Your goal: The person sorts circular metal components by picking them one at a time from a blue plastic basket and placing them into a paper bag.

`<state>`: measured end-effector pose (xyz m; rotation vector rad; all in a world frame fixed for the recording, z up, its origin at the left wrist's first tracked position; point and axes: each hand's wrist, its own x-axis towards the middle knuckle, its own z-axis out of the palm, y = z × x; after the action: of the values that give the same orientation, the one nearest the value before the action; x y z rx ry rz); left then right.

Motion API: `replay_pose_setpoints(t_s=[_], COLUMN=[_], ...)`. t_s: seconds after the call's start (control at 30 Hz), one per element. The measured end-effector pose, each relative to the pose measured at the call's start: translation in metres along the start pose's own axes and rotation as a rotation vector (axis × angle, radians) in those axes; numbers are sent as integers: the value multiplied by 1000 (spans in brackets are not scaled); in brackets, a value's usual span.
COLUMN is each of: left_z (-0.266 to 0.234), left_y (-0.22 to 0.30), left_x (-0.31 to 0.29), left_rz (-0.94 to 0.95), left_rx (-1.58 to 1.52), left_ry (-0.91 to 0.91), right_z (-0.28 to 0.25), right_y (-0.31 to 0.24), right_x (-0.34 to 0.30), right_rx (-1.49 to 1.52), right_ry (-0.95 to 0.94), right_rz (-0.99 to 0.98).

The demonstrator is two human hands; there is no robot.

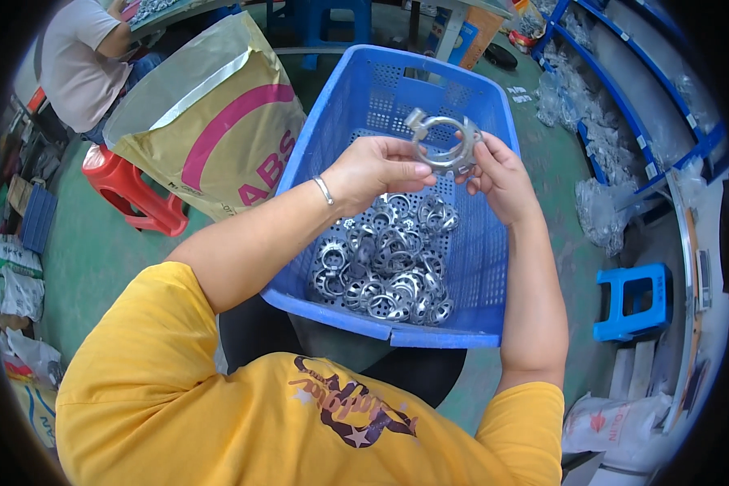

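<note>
A silvery metal ring clamp [444, 121] with a lug on one side is held up over a blue plastic basket [308, 146]. My left hand [385, 168], with a bracelet at its wrist, pinches the ring's lower left side between thumb and fingers. On its right side my right hand [498, 174] grips it too, fingers around the rim. Below my hands, a heap of similar shiny metal rings [393, 259] lies in the near part of the basket. Part of the clamp's rim is covered by my fingers.
Left of the basket stands a big open sack [219, 130], beside a red stool [134, 190]. Another person [81, 61] sits at the far left. At right are a blue stool [633, 301] and blue shelving [616, 89] with bagged parts.
</note>
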<state>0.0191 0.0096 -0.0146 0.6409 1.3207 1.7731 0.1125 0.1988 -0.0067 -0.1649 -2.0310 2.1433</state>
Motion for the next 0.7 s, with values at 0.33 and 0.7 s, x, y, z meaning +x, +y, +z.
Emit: replay_pose_setpoints(t_s=[0.33, 0.7], left_z=[-7, 1], left_y=[11, 7], left_x=[-2, -2], left_rz=[191, 417], left_rx=[-311, -87], left_ry=[-11, -108], right_z=[0, 7], right_y=[2, -1], right_x=[4, 6], right_rx=[103, 292], right_ry=[-155, -49], right_rz=[-286, -257])
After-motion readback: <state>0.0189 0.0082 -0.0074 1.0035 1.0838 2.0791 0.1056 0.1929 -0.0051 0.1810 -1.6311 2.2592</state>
